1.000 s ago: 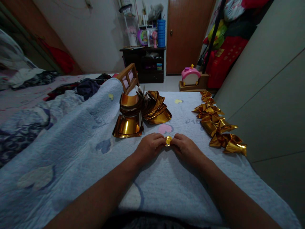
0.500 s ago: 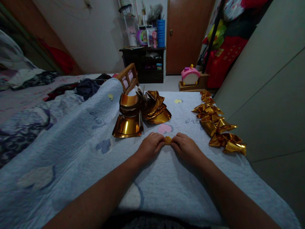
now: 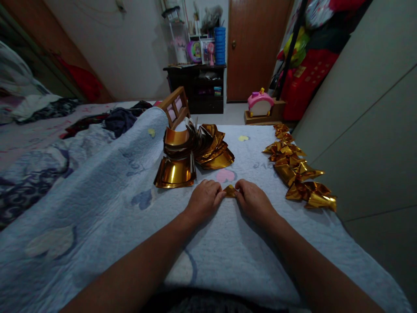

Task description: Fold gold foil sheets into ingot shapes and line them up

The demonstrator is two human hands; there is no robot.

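A small folded piece of gold foil paper is pinched between my two hands, low over the light blue quilt. My left hand grips its left end between thumb and fingers. At its right end, my right hand holds it the same way. The piece shows a pointed, roughly triangular top between the fingertips; its ends are hidden. Beyond my left hand lie fanned stacks of gold foil sheets, curled upward. To the right runs a row of folded gold foil pieces.
A wooden chair back rises at the far edge. Rumpled clothes and bedding lie to the left. A pale cabinet borders the right side. Farther back stand a dark shelf unit and a pink toy.
The foil piece now shows a pointed top where it looked rounder and crumpled. My right hand's fingers have shifted slightly. Both hands still hold the piece.
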